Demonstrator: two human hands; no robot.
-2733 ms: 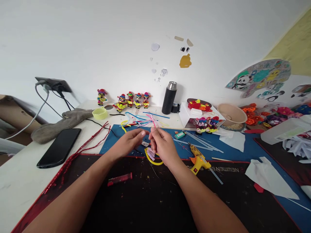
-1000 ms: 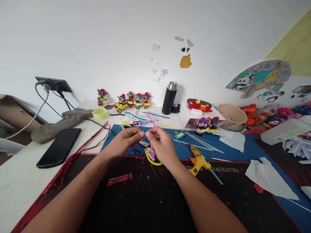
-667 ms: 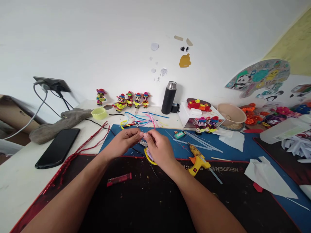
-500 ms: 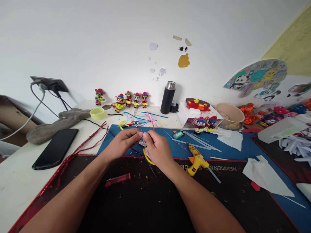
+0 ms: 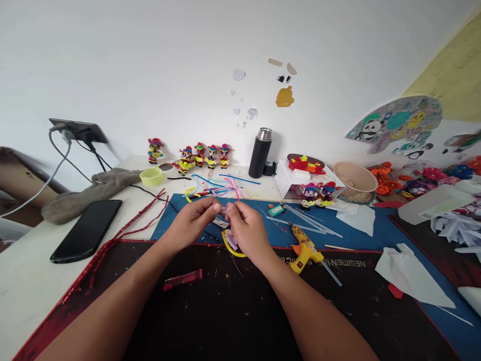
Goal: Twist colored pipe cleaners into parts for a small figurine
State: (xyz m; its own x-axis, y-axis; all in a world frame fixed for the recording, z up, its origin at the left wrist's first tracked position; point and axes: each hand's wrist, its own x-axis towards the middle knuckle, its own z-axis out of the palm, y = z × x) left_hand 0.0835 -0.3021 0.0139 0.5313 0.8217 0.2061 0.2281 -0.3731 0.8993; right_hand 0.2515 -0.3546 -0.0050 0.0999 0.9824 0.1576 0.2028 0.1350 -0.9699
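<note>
My left hand (image 5: 195, 220) and my right hand (image 5: 246, 228) meet above the mats, thumbs and forefingers pinched. Between their fingertips shows a small pale piece (image 5: 224, 209), too little visible to name. Just below my right hand lie a yellow loop (image 5: 236, 254) and a crumpled lilac piece (image 5: 231, 240), partly covered by that hand. Metal tool jaws (image 5: 220, 222) show behind the hands. Farther back, thin coloured pipe cleaners (image 5: 233, 185) lie in a loose tangle.
A yellow glue gun (image 5: 305, 250) lies right of my hands, near clear glue sticks (image 5: 311, 219). Nearer me is a red cutter (image 5: 183, 280). A phone (image 5: 85, 230) and red tinsel stems (image 5: 124, 228) lie left. Small figures (image 5: 199, 156) and a black flask (image 5: 260, 153) stand behind.
My fingertips have moved slightly apart, so the small pale piece between them now shows. More of the lilac piece is visible below my right hand.
</note>
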